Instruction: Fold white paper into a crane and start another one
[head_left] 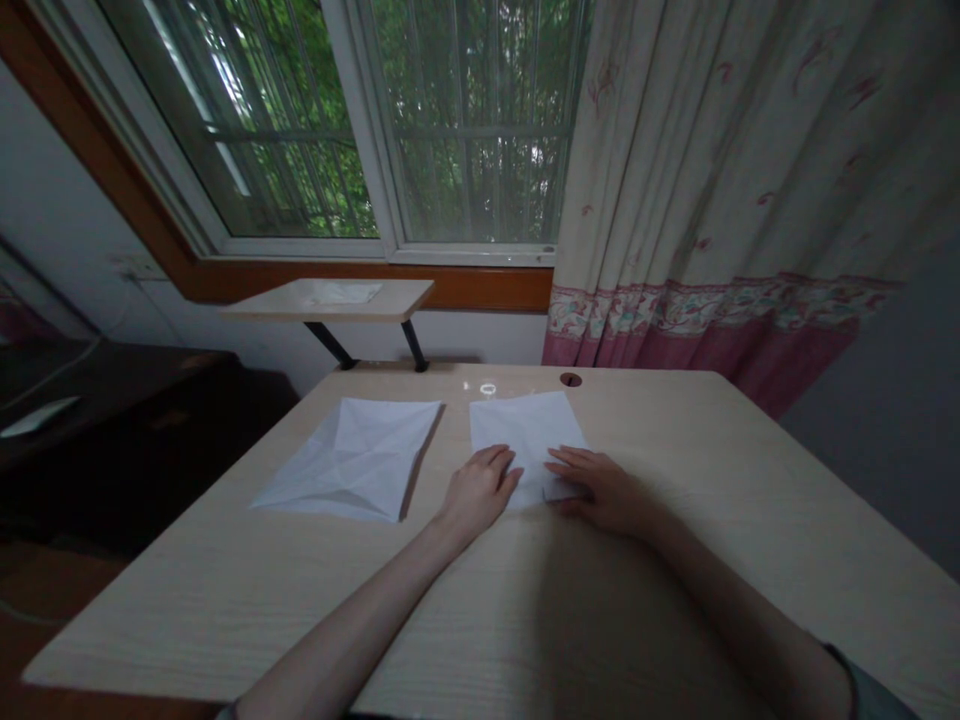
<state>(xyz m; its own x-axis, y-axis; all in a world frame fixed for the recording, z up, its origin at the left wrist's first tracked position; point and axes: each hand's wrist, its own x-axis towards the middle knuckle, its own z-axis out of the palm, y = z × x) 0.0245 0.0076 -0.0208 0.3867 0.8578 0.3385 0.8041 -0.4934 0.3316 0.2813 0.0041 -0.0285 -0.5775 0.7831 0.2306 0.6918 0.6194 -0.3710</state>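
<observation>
A white sheet of paper [528,420] lies on the table before me, with its near part between my hands. My left hand [481,488] rests on its near left edge, fingers stretched out and the thumb a little apart. At the near right edge is my right hand [596,487], its fingers spread over the paper and the thumb lower down. A small flap or folded edge shows between that thumb and the fingers, partly hidden by the hand. To the left lies a second white sheet [360,455] with crossing creases, its edges lifted slightly off the table.
The pale wooden table [450,600] has a small raised shelf [405,295] at its back left, bearing a white sheet or tissue [345,292]. A round cable hole [571,380] sits near the back edge. Behind are a window and a patterned curtain [675,200]. Dark furniture [150,420] stands left.
</observation>
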